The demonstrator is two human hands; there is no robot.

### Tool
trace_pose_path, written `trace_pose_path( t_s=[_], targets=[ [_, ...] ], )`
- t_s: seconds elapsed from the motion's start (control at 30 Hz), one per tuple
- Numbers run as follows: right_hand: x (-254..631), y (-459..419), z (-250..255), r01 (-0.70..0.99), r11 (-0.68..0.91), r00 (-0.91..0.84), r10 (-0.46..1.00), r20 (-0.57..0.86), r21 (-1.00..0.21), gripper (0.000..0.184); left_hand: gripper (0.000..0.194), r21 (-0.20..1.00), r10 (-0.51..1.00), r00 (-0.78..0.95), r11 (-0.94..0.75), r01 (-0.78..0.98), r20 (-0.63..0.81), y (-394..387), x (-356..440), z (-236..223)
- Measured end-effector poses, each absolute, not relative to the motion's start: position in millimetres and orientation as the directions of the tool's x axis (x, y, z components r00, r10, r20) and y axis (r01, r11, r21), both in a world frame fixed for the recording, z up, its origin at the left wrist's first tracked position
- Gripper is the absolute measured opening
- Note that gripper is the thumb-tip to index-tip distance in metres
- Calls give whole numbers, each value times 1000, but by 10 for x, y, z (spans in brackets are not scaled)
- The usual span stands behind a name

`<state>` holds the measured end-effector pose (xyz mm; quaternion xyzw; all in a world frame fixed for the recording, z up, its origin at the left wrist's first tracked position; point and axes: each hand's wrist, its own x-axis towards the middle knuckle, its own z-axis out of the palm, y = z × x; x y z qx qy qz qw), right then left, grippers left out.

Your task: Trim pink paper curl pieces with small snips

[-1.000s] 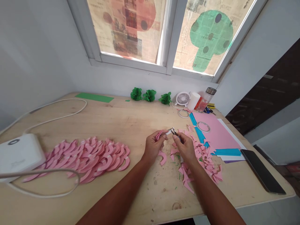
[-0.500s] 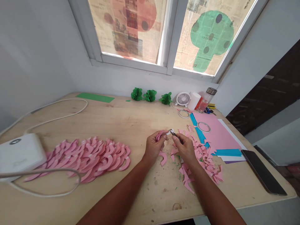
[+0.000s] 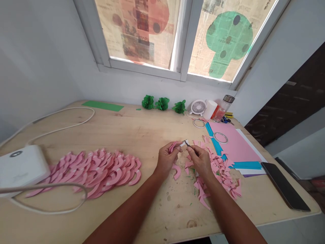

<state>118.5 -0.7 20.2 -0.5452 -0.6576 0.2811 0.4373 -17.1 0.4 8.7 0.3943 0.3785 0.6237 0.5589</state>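
My left hand point(image 3: 165, 157): closed, pinching folded pink paper point(image 3: 172, 146) with a white strip point(image 3: 182, 144) at its edge. My right hand point(image 3: 201, 157): closed round a small dark tool point(image 3: 187, 144), seemingly scissors, its tip at the strip, in front of my chest and above the table; blade gap too small to tell. Hazard: the tip lies near my left fingertips, so a slip of either grip could nick skin or send a cut astray.

Item, between my forearms: one curved pink piece point(image 3: 177, 172), near the pink scraps point(image 3: 225, 169); a sleeve-like brush of the right forearm could mix them. Item, left: overlapping heap of curved pink pieces point(image 3: 101, 173), beside a white box point(image 3: 22, 166); a tugged cable point(image 3: 50, 212) might scatter it. Item, right: dark slab point(image 3: 284, 186), near the edge. Farther: pink sheet point(image 3: 236, 145); green paper rosettes point(image 3: 148, 102); bottle point(image 3: 221, 110), which could tip if knocked.
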Motion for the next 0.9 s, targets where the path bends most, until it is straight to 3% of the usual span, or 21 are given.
trace_pose_path(
  t_s=[0.3,0.9],
  targets=[
    [1176,-34,221,547,229,3,961,275,-806,34,28,908,996,-79,-72,-413,43,11,-172,100],
    [1157,-44,222,496,274,-64,958,281,-824,34,28,902,997,-64,-63,-427,39,-27,-140,119]
  ],
)
